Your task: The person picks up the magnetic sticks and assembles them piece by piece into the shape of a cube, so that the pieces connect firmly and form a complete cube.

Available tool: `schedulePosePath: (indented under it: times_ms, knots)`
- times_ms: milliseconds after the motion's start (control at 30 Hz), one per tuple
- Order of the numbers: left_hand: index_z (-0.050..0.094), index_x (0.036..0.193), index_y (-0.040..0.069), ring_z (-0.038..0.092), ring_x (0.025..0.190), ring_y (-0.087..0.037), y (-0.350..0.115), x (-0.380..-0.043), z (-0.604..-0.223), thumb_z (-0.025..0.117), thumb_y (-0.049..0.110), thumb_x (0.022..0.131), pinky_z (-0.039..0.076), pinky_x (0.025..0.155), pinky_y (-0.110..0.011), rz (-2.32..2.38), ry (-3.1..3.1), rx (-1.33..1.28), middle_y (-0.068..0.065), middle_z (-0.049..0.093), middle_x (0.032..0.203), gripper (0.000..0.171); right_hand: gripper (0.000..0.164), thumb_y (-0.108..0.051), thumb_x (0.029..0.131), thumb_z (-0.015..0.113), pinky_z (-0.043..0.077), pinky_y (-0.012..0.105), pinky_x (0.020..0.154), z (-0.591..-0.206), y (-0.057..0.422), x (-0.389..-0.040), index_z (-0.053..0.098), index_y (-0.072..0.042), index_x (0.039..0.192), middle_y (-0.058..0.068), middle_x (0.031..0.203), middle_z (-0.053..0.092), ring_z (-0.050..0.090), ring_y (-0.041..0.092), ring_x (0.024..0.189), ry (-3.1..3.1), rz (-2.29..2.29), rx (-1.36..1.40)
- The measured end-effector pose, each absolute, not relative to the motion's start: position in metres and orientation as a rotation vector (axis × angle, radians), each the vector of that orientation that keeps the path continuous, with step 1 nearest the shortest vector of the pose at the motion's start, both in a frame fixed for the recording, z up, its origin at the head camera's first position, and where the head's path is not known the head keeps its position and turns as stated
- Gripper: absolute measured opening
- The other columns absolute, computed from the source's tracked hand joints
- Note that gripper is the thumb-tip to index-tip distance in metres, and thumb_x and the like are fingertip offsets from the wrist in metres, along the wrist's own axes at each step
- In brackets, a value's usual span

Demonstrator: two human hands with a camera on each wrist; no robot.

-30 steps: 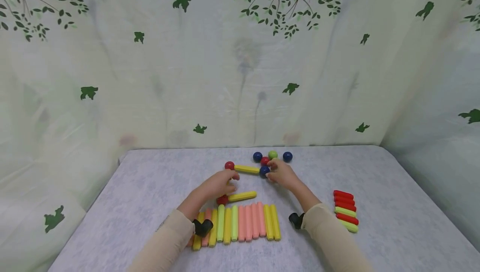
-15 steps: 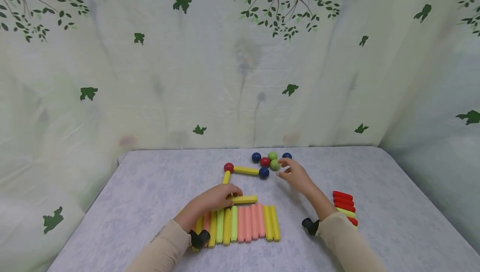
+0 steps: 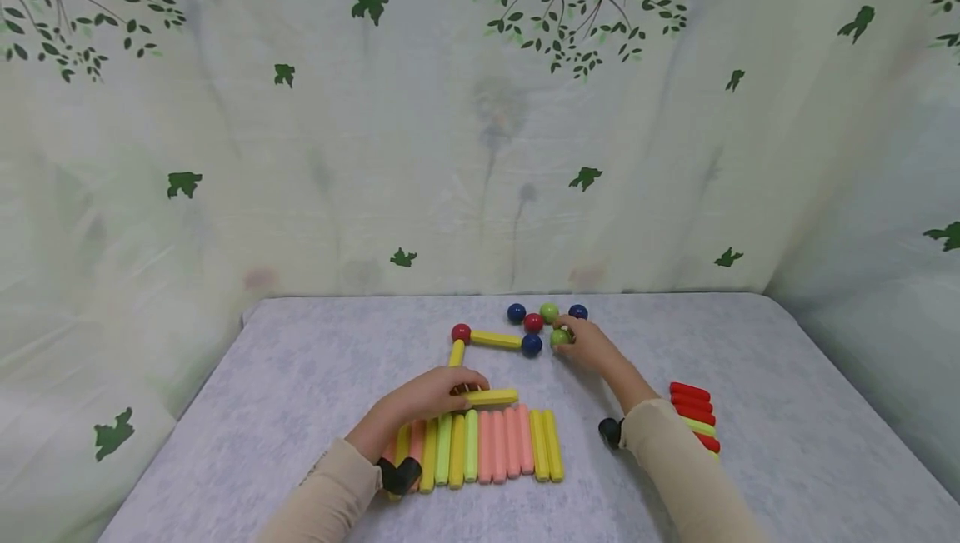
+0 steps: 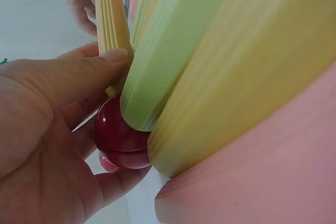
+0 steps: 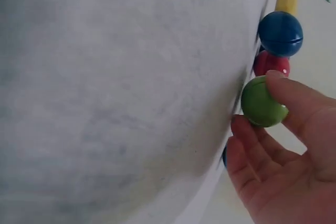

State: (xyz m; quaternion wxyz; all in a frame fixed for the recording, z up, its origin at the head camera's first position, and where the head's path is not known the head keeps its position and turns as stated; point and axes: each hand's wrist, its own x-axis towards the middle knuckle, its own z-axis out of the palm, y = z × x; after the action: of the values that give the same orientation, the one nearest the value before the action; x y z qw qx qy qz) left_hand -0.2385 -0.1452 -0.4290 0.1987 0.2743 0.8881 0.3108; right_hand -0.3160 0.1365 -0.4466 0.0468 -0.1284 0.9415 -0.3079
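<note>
My left hand (image 3: 431,395) pinches a short yellow stick (image 3: 495,397) between thumb and fingers. In the left wrist view, a red ball (image 4: 118,135) sits at that stick's near end, with fingers around it; the hand covers this ball in the head view. My right hand (image 3: 596,351) holds a green ball (image 5: 261,102) between thumb and fingertips. Just left of it, a blue ball (image 3: 531,346) ends a yellow stick (image 3: 495,341), which joins a red ball (image 3: 461,333) at the corner. From there another yellow stick (image 3: 457,353) runs down toward my left hand.
Beyond the right hand lie a red ball (image 3: 533,323), a green ball (image 3: 550,312) and two blue balls, one left (image 3: 516,313), one right (image 3: 577,311). A row of yellow, green and pink sticks (image 3: 498,445) lies in front. Red and green sticks (image 3: 691,404) lie at right.
My right hand left the blue ball, moved right and picked the nearer green ball out of the cluster. My left hand came nearer and took hold of the lower yellow stick by its red-ball end.
</note>
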Motion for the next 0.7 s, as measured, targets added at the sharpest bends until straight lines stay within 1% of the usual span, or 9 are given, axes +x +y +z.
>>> schedulePosePath:
  times_ms: [67, 167, 267, 400, 533, 700]
  knots:
    - [0.058, 0.116, 0.018, 0.050, 0.087, -0.009, -0.145, -0.238, -0.428, 0.057, 0.012, 0.089, 0.044, 0.080, -0.027, 0.870, 2.486, 0.761, 0.010, 0.056, 0.102, 0.028, 0.033, -0.014, 0.082, 0.067, 0.045, 0.037, 0.071, -0.445, 0.137, -0.310, 0.056, -0.008, 0.112, 0.008, 0.090, 0.057, 0.053, 0.022, 0.084, 2.871, -1.008, -0.360]
    - [0.058, 0.117, 0.018, 0.051, 0.088, -0.009, -0.144, -0.238, -0.428, 0.057, 0.012, 0.089, 0.044, 0.080, -0.027, 0.877, 2.492, 0.753, 0.010, 0.056, 0.102, 0.029, 0.035, -0.018, 0.083, 0.065, 0.046, 0.037, 0.072, -0.440, 0.135, -0.294, 0.055, -0.008, 0.115, 0.006, 0.093, 0.057, 0.054, 0.022, 0.087, 2.810, -1.190, -0.348]
    - [0.058, 0.117, 0.018, 0.051, 0.087, -0.010, -0.143, -0.238, -0.428, 0.056, 0.012, 0.089, 0.044, 0.079, -0.028, 0.888, 2.500, 0.754, 0.009, 0.056, 0.101, 0.029, 0.036, -0.022, 0.083, 0.065, 0.047, 0.037, 0.076, -0.436, 0.130, -0.275, 0.055, -0.009, 0.115, 0.004, 0.099, 0.057, 0.054, 0.021, 0.091, 2.677, -1.346, -0.409]
    - [0.058, 0.117, 0.018, 0.051, 0.085, -0.010, -0.143, -0.239, -0.428, 0.056, 0.011, 0.089, 0.044, 0.078, -0.028, 0.903, 2.505, 0.776, 0.008, 0.056, 0.099, 0.029, 0.036, -0.025, 0.083, 0.066, 0.047, 0.036, 0.078, -0.433, 0.120, -0.252, 0.054, -0.008, 0.112, 0.004, 0.102, 0.056, 0.054, 0.021, 0.093, 2.452, -1.459, -0.524]
    - [0.058, 0.117, 0.018, 0.050, 0.085, -0.011, -0.143, -0.240, -0.428, 0.056, 0.011, 0.089, 0.044, 0.078, -0.029, 0.900, 2.520, 0.796, 0.008, 0.056, 0.099, 0.028, 0.035, -0.024, 0.084, 0.064, 0.046, 0.034, 0.078, -0.434, 0.115, -0.242, 0.053, -0.006, 0.112, 0.004, 0.102, 0.055, 0.054, 0.020, 0.094, 2.373, -1.470, -0.631]
    - [0.058, 0.117, 0.018, 0.050, 0.085, -0.011, -0.144, -0.241, -0.427, 0.056, 0.012, 0.089, 0.044, 0.077, -0.029, 0.915, 2.525, 0.778, 0.008, 0.056, 0.098, 0.029, 0.035, -0.021, 0.083, 0.065, 0.047, 0.033, 0.077, -0.436, 0.113, -0.239, 0.053, -0.004, 0.112, 0.006, 0.102, 0.057, 0.055, 0.021, 0.093, 2.382, -1.492, -0.639]
